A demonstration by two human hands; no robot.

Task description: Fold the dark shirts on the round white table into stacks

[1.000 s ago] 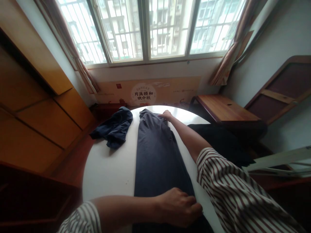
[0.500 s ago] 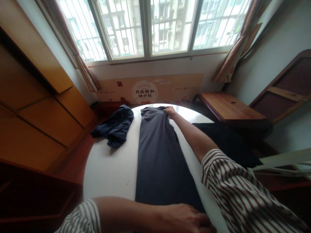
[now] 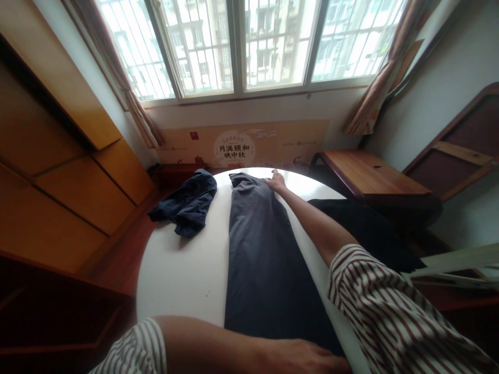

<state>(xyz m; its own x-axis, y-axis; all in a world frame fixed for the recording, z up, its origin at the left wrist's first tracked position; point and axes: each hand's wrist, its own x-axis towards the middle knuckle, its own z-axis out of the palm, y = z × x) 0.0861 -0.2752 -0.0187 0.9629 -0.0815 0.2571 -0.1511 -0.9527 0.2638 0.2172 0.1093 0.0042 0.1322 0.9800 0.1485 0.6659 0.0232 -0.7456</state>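
Observation:
Dark grey trousers (image 3: 268, 259), folded lengthwise, lie along the white round table (image 3: 179, 280). At their far end, my right hand (image 3: 276, 182) rests on the right corner with its fingers apart. My left hand (image 3: 300, 356) reaches across the near end and lies on the cloth, fingers stretched toward the right edge; the frame's bottom cuts off part of it. Slight creases run over the far end of the trousers. To their left, a crumpled navy garment (image 3: 189, 202) hangs partly over the table's edge.
A dark cloth (image 3: 362, 228) lies beyond the table's right side. Further right stands a small wooden desk (image 3: 374, 171). Wooden cabinets (image 3: 74, 202) line the left wall. Ahead are a barred window (image 3: 273, 47) and a printed banner (image 3: 234, 148).
My right hand has let go of the trousers' far corner, and its fingers have spread. My left hand has flattened a little at the near end. The view has shifted slightly.

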